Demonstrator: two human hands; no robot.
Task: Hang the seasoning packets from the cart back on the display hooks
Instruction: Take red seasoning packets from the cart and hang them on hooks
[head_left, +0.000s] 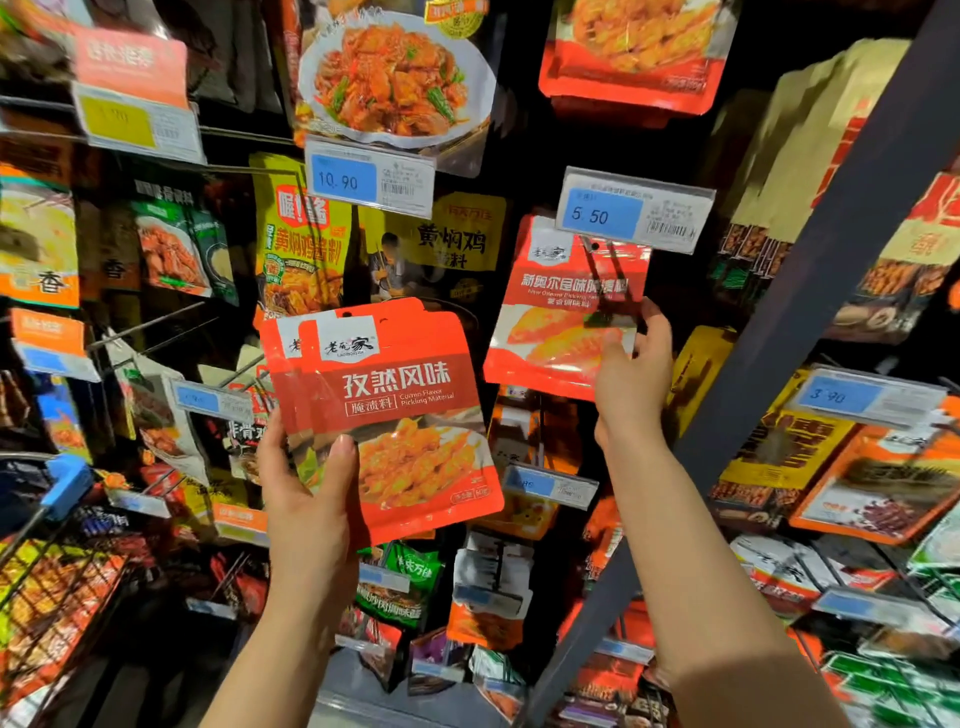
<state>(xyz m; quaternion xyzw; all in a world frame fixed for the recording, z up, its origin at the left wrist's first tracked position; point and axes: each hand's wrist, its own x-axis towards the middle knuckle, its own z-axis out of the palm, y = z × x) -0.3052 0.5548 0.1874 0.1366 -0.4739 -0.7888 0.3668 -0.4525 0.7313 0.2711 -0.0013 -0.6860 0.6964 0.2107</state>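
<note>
Your left hand (306, 499) grips cumin packets (384, 415) at lower-left corner, thumb across front; more than one, count unclear. Long axis upright, hang holes at 12. Your right hand (631, 374) pinches lower-right edge of hung packet (561, 306) under 5.50 tag (634, 210). Its hook (602, 260) lies at 1 o'clock from cumin packets; right hand nearer. Cart (57, 597) at 8.

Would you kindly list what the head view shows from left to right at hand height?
Cart basket → left hand → cumin-flavour packets → New Orleans packet → right hand → grey shelf upright.
</note>
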